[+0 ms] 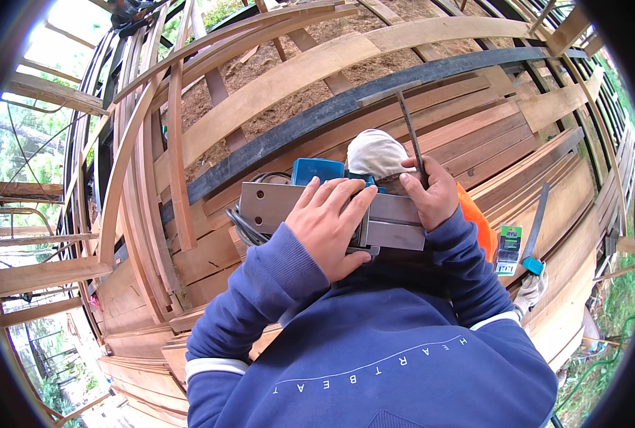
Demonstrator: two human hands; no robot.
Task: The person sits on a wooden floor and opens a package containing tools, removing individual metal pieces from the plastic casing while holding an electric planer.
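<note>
Planer [392,209] amid planks [467,135], timber framing [53,93]; left grip [328,225] spread, right grip [435,196] pinching strip [409,130].

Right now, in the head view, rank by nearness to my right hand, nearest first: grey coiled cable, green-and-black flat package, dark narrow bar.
1. Dark narrow bar: in your right hand.
2. Flat package: right of that hand, lower.
3. Coiled cable: farther off, left.

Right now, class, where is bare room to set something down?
Bare: reddish boards between the thin bar in the right hand and stacked planks; the pale board right of the blue-handled tool. Crowded: around the power tool, package and glove.
</note>
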